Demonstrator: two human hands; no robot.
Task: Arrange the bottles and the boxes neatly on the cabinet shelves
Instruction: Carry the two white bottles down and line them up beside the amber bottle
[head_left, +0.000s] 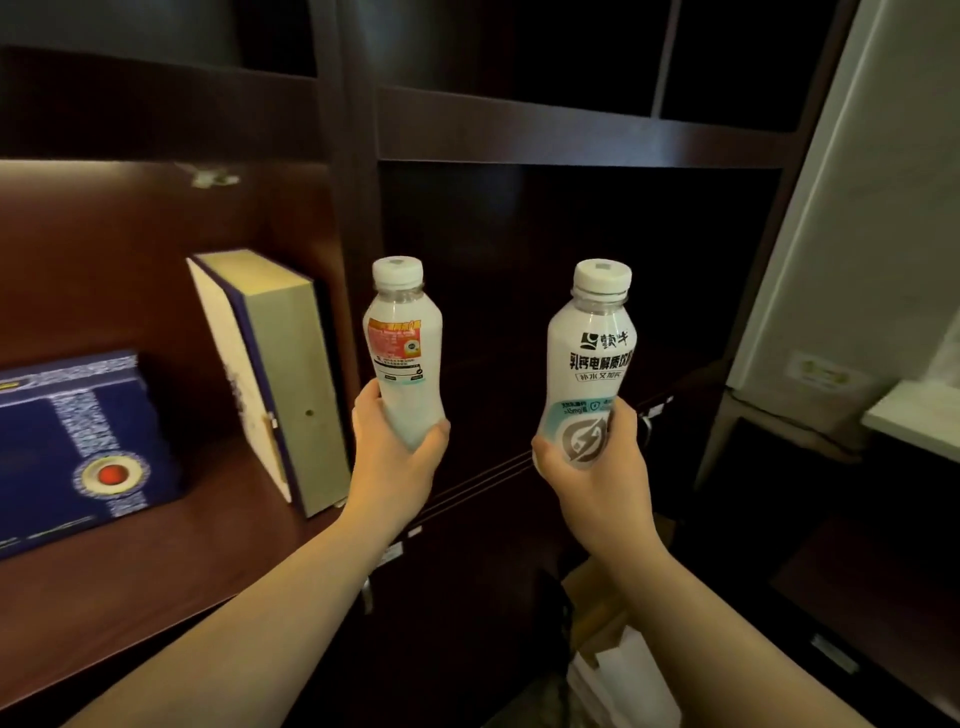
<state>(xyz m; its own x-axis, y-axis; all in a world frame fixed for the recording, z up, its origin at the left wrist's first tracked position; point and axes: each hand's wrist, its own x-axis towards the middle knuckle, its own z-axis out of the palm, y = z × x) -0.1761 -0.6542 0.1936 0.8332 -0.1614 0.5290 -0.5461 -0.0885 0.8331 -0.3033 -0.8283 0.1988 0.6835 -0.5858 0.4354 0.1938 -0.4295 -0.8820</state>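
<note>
Hands grip two white plastic bottles upright before the dark wooden cabinet (571, 130): left hand (395, 447) holds the orange-labelled bottle (402, 348), right hand (592, 462) the black-lettered bottle (589, 364). Its left shelf holds a blue box (67, 447) and a beige upright box (275, 374).

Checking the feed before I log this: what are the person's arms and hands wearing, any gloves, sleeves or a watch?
Nothing shows. The left hand and right hand are bare, with no gloves and no rings that can be made out. Both forearms are uncovered down to the bottom of the frame: no sleeve, watch, bracelet or strap at either wrist. Anything worn above the forearms is out of view.
</note>
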